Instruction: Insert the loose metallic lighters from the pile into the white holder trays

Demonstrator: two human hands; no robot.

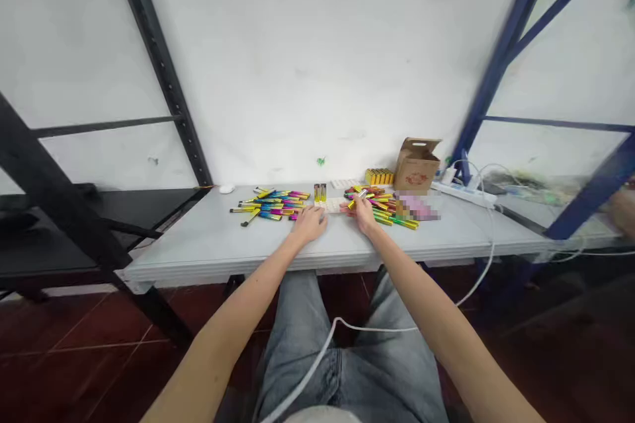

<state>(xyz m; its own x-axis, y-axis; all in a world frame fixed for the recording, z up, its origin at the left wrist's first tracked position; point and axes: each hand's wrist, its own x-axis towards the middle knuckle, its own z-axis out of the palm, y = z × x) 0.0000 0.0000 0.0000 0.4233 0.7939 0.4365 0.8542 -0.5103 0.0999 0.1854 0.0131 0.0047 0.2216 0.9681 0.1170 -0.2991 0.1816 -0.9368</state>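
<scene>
My two hands are well apart from shut fists, working at either side of the upright pair of shiny pieces (pixel 320 192) on the surface (pixel 198 238). My right hand (pixel 364 211), to the right of that pair and nearer me, has its fingers closed on a shiny gold piece (pixel 358 197), just above the right pile (pixel 381 205). My left hand (pixel 311 223) is low in front of the pair, its fingers by the near end of the pale strip (pixel 333 205); I can't tell whether they grip anything. I judge the step in hand to be singling out and handling one piece, and moving it from here calls for a light pinch, a small lift off its neighbours and a steady left hand beside the strip. To the left of the pair lies the left pile (pixel 270 215), its coloured pieces crossing one another. Right of the pair and further back I have the yellow block (pixel 380 178), then the open cardboard box (pixel 415 168), and further right the white power strip (pixel 464 194). What crowds me most is the loose right pile, where pieces could roll or drag along. The pair looks easy to knock over with my knuckles, and the white cable (pixel 372 329) crossing my lap could catch my right forearm if I pulled back.
</scene>
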